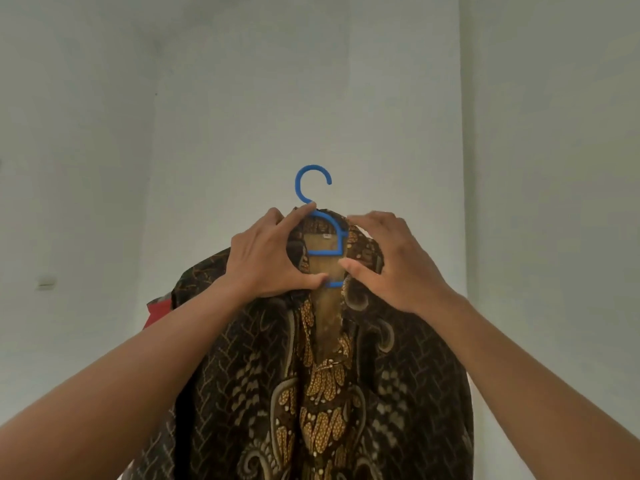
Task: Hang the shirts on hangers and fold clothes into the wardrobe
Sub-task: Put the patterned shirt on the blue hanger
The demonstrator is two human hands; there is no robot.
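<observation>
The shirt [322,375] hangs on a blue hanger [323,233] held up before a wall [346,81], the left hand [266,261] and right hand [388,261] each pinching its collar beside the hanger's neck.

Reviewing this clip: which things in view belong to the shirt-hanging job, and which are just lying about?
Part of the job:
- batik shirt
- blue hanger inside its collar
- left hand and right hand, both gripping the collar

Just lying about:
- red item behind the shirt
- wall fitting
</observation>
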